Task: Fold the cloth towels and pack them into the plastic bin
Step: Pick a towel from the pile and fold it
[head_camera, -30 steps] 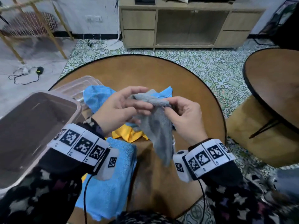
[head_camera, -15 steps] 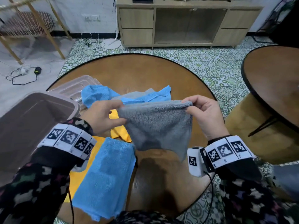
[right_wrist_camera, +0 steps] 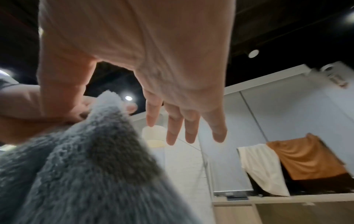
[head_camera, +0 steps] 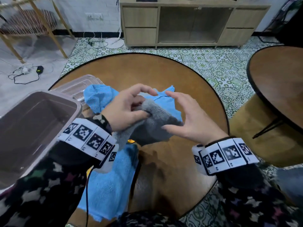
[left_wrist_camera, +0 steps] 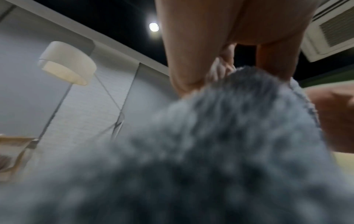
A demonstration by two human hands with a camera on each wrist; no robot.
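A grey fluffy towel [head_camera: 152,126] hangs doubled above the round wooden table [head_camera: 172,76]. My left hand [head_camera: 131,108] pinches its bunched top edge between thumb and fingers. The left wrist view shows that hand [left_wrist_camera: 226,75] gripping the grey towel [left_wrist_camera: 220,144]. My right hand [head_camera: 185,115] is just right of the towel, fingers straight and spread, thumb touching the lower fold. In the right wrist view the right hand [right_wrist_camera: 162,91] holds nothing beside the grey towel [right_wrist_camera: 86,174]. The empty plastic bin [head_camera: 77,107] stands at the left.
A crumpled blue towel [head_camera: 98,99] lies behind my hands beside the bin's clear lid [head_camera: 78,86]. A folded blue towel [head_camera: 111,182] lies at the near edge, with a bit of yellow cloth [head_camera: 131,141] under the grey one. A second round table [head_camera: 278,76] stands at the right.
The grey towel was stretched wide between both hands. Now the hands have come together, the towel is doubled, the left hand holds its top edge and the right hand has let go.
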